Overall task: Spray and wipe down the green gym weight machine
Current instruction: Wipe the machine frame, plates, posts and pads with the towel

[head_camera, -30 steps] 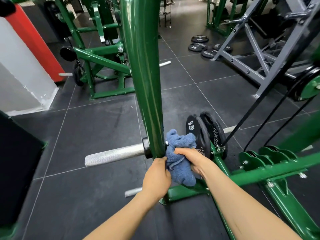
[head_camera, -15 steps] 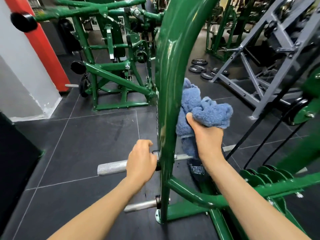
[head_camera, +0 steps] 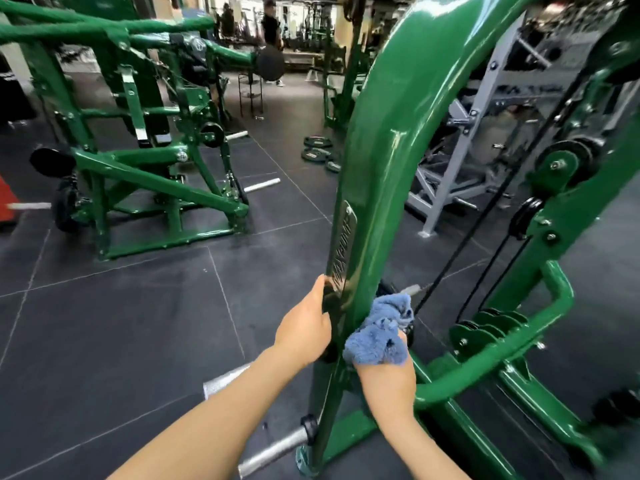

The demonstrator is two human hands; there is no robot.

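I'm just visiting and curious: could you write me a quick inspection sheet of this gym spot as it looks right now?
Surface: dark tiled floor, bare near the post.
Job's things: green upright post of the machine, glossy; blue cloth bunched against its right side. No spray bottle seen.
Clutter: weight plates lying on the floor behind.
Grips: left hand holds the post's left edge; right hand grips the cloth.
Cables: black cables run to pulleys on the right.
Surroundings: another green machine at left, grey rack at right, a person far back.
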